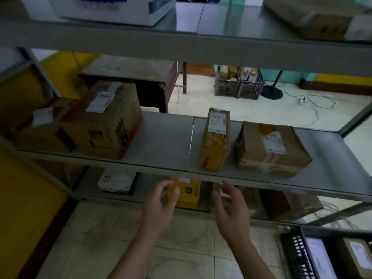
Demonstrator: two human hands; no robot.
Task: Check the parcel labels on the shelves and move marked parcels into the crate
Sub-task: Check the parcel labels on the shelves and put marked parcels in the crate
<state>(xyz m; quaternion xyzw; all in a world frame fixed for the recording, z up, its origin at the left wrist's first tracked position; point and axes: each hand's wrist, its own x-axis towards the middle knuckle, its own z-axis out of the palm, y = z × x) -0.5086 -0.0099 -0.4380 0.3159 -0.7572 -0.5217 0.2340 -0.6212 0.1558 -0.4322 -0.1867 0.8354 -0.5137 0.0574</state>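
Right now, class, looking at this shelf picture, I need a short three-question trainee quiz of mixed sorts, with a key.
1. True or false: the left hand grips a parcel.
2. How many parcels stand on the middle shelf?
3. Which parcel lies behind the gap between the hands? A) white bag B) yellow box C) crate

Key:
1. False; both it and the right hand are open and hold nothing.
2. Four.
3. B.
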